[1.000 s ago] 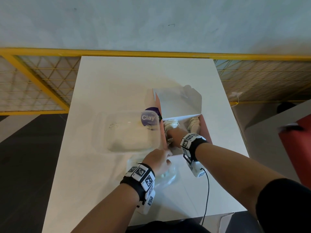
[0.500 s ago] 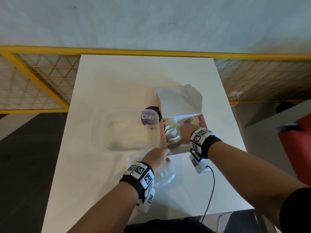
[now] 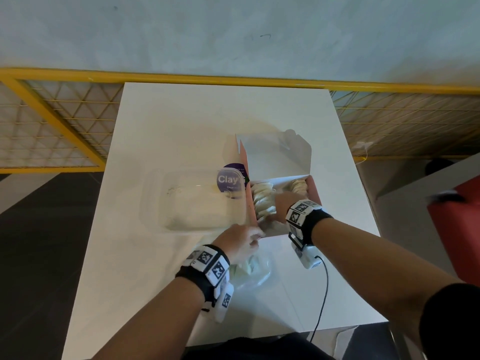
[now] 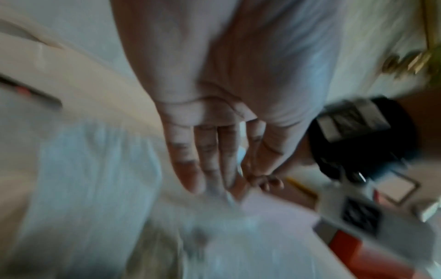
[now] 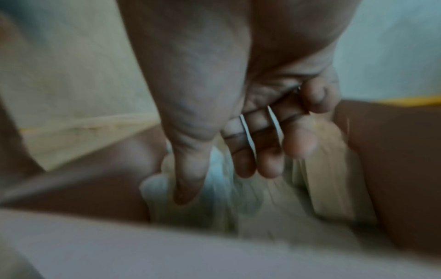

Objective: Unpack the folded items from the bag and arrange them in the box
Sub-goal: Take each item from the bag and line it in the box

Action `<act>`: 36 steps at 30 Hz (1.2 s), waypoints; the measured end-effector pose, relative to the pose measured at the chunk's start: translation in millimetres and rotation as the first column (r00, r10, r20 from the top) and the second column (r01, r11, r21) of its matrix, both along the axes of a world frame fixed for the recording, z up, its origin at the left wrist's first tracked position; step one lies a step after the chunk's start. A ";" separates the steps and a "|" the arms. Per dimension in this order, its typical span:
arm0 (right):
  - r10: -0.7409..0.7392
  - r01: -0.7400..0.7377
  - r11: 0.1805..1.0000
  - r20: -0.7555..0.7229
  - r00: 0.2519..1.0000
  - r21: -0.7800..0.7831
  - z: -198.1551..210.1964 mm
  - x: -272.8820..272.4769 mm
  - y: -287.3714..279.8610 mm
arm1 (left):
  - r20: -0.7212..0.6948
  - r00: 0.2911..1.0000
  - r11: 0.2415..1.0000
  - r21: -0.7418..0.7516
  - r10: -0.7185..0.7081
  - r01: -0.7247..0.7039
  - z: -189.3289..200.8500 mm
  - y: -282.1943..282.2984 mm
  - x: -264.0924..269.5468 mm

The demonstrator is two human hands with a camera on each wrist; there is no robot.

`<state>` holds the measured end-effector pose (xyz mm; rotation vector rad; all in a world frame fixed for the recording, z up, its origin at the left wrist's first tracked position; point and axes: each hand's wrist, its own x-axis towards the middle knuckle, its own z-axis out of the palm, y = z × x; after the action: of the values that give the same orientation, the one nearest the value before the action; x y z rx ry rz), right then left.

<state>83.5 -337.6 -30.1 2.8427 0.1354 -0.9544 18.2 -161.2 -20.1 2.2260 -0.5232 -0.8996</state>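
A pink box (image 3: 315, 190) stands open on the white table (image 3: 207, 120), lid up at the back. Two rows of white folded items (image 3: 262, 198) lie inside. My right hand (image 3: 281, 206) reaches into the box's front left; in the blurred right wrist view the right hand (image 5: 214, 186) holds a folded item (image 5: 214, 166) between thumb and fingers. My left hand (image 3: 244, 240) lies at the box's front left corner, above a clear bag (image 3: 259, 271) that holds more folded items. Its fingers (image 4: 198, 160) are straight and hold nothing.
A clear plastic container (image 3: 194, 201) with a purple "Clay" label sits just left of the box. A black cable (image 3: 322, 294) runs from my right wrist over the table's near edge. A yellow mesh railing (image 3: 233, 79) stands behind the table, a red object (image 3: 457, 224) at the right.
My right hand has drawn back from the far end of the box toward its front left, along the left row. My left hand has stayed at the box's front corner.
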 end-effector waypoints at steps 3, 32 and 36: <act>0.112 -0.094 0.987 0.138 0.984 -0.131 28.6 -8.3 -4.0 | 0.006 0.987 0.975 -0.156 0.163 -0.160 22.1 37.7 9.3; 0.151 -0.135 0.895 -0.005 0.989 0.425 -20.6 -138.5 130.2 | -0.036 0.976 0.971 0.119 0.213 -0.207 -25.7 108.8 -65.2; 0.182 -0.177 0.881 0.032 0.983 0.438 -26.9 -133.4 133.2 | -0.007 0.985 0.979 0.109 0.174 -0.172 -23.4 114.4 -63.6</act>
<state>-49.9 -204.5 -56.9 3.1464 0.6891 -1.0042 -45.4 -46.8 -43.5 2.3179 -0.2736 -0.8719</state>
